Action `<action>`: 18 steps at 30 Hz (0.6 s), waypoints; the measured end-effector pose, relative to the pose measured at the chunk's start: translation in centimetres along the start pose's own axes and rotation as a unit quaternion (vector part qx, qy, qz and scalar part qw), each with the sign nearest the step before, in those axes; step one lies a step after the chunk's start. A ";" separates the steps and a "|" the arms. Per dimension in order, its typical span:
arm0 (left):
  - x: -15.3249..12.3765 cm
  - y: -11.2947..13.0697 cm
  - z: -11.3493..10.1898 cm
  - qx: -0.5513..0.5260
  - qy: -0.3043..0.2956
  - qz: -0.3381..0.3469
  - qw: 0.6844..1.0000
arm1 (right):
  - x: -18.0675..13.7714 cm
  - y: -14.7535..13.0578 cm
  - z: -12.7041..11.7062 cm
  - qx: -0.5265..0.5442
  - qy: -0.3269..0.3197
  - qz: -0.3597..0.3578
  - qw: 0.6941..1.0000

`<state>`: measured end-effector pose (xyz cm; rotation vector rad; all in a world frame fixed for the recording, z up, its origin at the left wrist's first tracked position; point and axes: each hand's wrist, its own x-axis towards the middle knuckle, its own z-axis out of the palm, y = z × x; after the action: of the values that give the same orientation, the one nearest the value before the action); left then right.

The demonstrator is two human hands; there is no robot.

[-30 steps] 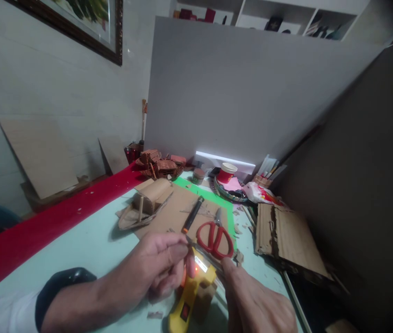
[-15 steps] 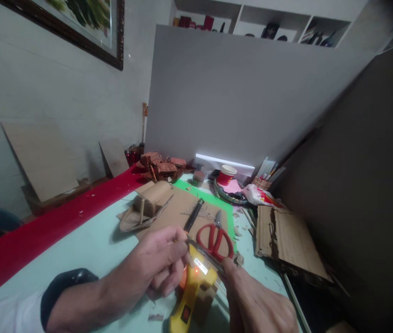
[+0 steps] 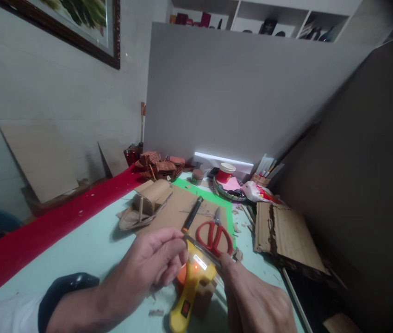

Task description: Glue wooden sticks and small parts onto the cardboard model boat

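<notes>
A thin, narrow brown strip [image 3: 202, 249], perhaps cardboard, stretches between my two hands. My left hand [image 3: 158, 256] is closed, thumb and forefinger pinching the strip's left end. At the other end it is gripped by my right hand [image 3: 255, 291], whose fingertips are partly hidden. Just under the strip is a yellow glue gun [image 3: 190, 289] with a small red light lit and a white label. Beyond lie red-handled scissors [image 3: 213, 238] and a black cutter knife [image 3: 193, 213] on a cardboard sheet [image 3: 177, 203]. A cardboard boat model [image 3: 144, 208] stands to the left.
Reddish-brown boat models [image 3: 163, 169] stand at the back. A red paper cup [image 3: 226, 172] is on a round tray [image 3: 222, 193]. Corrugated cardboard pieces [image 3: 293, 236] lie at the right. A red cloth strip [image 3: 60, 226] runs along the left edge, and a grey board [image 3: 234, 97] rises behind.
The view has shifted slightly. Both hands keep hold of the strip in nearly the same place above the glue gun; nothing has been let go.
</notes>
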<state>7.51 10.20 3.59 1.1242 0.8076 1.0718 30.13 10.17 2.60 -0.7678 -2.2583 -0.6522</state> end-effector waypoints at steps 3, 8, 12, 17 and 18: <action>0.1 -0.1 -0.1 0.016 0.004 0.003 1.000 | -0.2 0.1 0.0 -0.002 0.006 -0.007 1.000; -0.2 1.1 0.4 0.088 0.012 0.013 0.996 | -0.1 -0.2 0.1 0.025 -0.007 0.004 1.000; -0.4 1.5 0.7 0.098 -0.002 0.000 0.995 | 0.2 -0.4 0.2 0.015 -0.010 0.009 1.000; -0.2 0.4 0.2 0.044 0.011 0.000 0.999 | 0.2 -0.3 0.0 0.002 0.006 0.008 1.000; -0.1 0.2 0.1 0.045 0.015 0.005 0.999 | 0.2 -0.2 0.0 0.003 0.006 0.008 1.000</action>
<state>7.48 10.13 3.83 1.1906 0.8822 1.0711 29.86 10.08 2.65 -0.7755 -2.2407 -0.6411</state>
